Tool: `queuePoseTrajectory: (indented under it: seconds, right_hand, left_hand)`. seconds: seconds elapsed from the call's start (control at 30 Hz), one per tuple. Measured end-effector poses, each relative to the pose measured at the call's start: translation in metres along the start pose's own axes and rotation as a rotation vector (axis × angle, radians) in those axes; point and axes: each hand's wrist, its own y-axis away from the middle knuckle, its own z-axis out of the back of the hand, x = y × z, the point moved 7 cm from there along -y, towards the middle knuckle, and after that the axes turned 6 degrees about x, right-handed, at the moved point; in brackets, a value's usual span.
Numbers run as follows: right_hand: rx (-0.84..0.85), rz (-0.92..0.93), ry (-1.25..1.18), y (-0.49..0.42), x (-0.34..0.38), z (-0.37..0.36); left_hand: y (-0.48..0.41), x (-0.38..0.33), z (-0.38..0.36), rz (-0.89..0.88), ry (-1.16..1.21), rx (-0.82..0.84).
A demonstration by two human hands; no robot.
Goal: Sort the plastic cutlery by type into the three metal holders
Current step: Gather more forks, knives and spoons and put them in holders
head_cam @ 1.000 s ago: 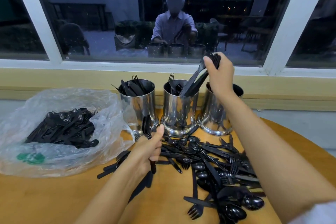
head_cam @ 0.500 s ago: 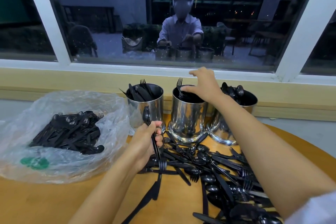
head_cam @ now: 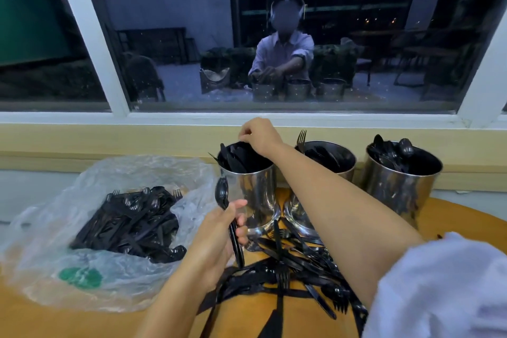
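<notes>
Three metal holders stand in a row by the window ledge: the left holder [head_cam: 248, 195] with black knives, the middle holder [head_cam: 341, 164] with a fork sticking up, the right holder [head_cam: 402, 186] with spoons. My right hand [head_cam: 259, 136] reaches across to the left holder's rim, its fingers curled down over the cutlery inside; whether it still holds a piece is hidden. My left hand [head_cam: 219, 230] grips a small bundle of black spoons [head_cam: 222, 195] upright in front of the left holder. A loose cutlery pile [head_cam: 296, 261] lies on the wooden table [head_cam: 55, 321] below my right forearm.
A clear plastic bag [head_cam: 82, 241] with several more black cutlery pieces lies open at the left of the table. The window ledge and glass run right behind the holders. My right forearm crosses in front of the middle holder.
My right hand dropped its knives, then moved left from the middle holder to the left holder's rim. My left hand keeps the spoons. The view shifted left and closer.
</notes>
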Motion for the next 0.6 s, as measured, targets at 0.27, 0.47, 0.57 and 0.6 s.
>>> queuePoseTrajectory:
  seconds: [0.27,0.47,0.57,0.6]
  right_hand:
    - [-0.743,0.309,-0.127,0.080,0.022,0.167]
    - [-0.632,0.192,0.087,0.136,-0.030,0.180]
    - [-0.180,-0.044,0.201,0.141,-0.068,0.127]
    - [-0.152,-0.056,0.235,0.150,-0.071,0.120]
  left_hand:
    - [0.007,0.005,-0.017,0.008,0.000,0.048]
    - [0.019,0.014,-0.056,0.034,0.035,0.150]
    - [0.028,0.017,-0.078,0.041,0.046,0.212]
    - [0.031,0.018,-0.085,0.048,0.052,0.235]
